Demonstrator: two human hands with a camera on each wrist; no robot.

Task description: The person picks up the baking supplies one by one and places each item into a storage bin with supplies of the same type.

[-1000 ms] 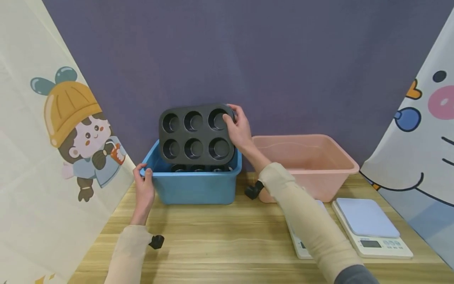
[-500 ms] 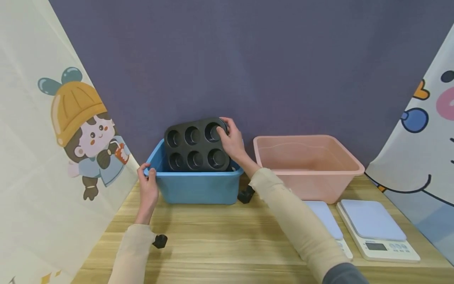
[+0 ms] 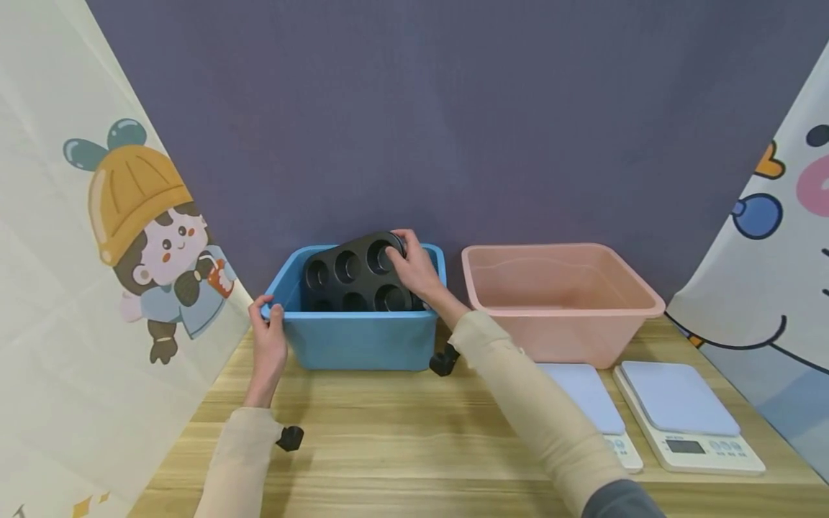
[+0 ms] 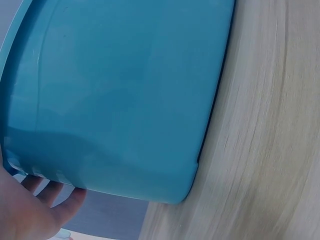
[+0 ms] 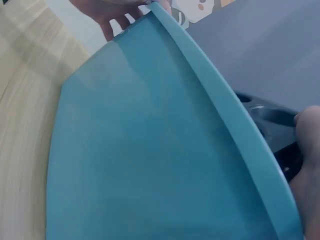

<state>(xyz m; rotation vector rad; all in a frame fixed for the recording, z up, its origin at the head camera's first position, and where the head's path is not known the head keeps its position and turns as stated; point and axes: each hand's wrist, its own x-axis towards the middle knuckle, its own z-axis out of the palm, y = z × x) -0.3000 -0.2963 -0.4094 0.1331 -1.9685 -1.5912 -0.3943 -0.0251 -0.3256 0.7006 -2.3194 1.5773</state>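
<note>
Left hand [image 3: 268, 339] grips a blue tub [image 3: 363, 342]; right hand [image 3: 417, 269] pinches a tilted muffin pan [image 3: 360, 282] partly inside; stowing seemingly calls for levelling next.

The front wall of the blue bin [image 3: 363, 344] hid the lower edge of the muffin tin [image 3: 364, 282] from me, and some fingertips of my right hand [image 3: 417, 272] were out of sight behind the tin. My right sleeve [image 3: 534, 403] covered part of the left scale [image 3: 586, 396]; the right scale [image 3: 686, 403] bore lettering too small to read. Each wrist view cut off its own hand, my left hand [image 4: 32, 210] included, at the edge.
</note>
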